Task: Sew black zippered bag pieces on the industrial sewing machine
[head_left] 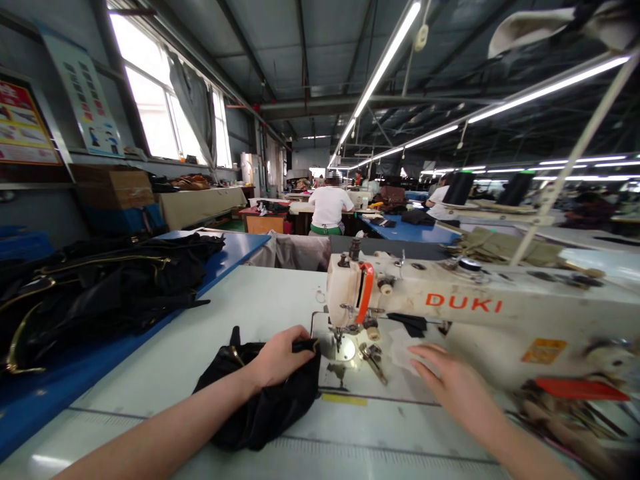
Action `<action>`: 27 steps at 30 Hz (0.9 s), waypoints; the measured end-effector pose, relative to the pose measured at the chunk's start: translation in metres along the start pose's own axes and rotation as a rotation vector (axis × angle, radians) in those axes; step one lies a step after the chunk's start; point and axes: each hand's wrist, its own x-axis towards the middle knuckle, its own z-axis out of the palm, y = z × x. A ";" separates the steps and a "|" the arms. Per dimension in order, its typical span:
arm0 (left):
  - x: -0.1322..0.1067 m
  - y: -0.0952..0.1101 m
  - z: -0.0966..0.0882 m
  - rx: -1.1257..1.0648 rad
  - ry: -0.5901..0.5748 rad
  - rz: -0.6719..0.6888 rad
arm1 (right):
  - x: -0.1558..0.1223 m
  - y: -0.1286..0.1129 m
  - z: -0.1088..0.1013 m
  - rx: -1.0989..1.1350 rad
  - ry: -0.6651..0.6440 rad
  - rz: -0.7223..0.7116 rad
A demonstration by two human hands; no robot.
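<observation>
Pale tabletop: black cloth, long axis slanting up-right, toward needle.

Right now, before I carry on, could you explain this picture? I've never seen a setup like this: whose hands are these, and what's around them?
This is one view, from a camera worn on a person's head, facing forward and down; the bare hands are that person's own. The left hand grips a black fabric piece near its upper right corner, beside a sewing machine marked DUKI. The right hand is on the needle's other side, near a small dark scrap; it is blurred, so I cannot tell whether it holds anything. The machine stands at a pale table. To the left, a pile of black items lies on a blue table.
</observation>
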 end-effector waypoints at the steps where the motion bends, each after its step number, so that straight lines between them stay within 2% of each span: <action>1: 0.003 0.001 0.001 0.009 0.004 -0.005 | -0.004 0.013 -0.003 -0.158 -0.011 -0.054; 4: 0.008 0.002 0.005 0.018 0.010 -0.014 | -0.015 0.035 -0.003 -0.433 -0.085 -0.202; 9: 0.007 0.002 0.007 0.027 0.013 -0.012 | -0.023 0.043 0.005 -0.628 -0.040 -0.370; 13: 0.005 0.000 0.008 -0.012 0.009 0.021 | -0.024 0.046 0.003 -0.648 0.015 -0.371; 19: 0.001 -0.004 0.011 -0.210 0.023 0.138 | -0.017 0.040 -0.007 -0.614 0.214 -0.268; 25: -0.002 -0.003 0.010 -0.290 0.026 0.161 | -0.013 0.016 -0.010 -0.555 0.355 -0.369; 27: -0.003 -0.003 0.010 -0.304 0.025 0.168 | -0.012 0.012 -0.010 -0.529 0.360 -0.399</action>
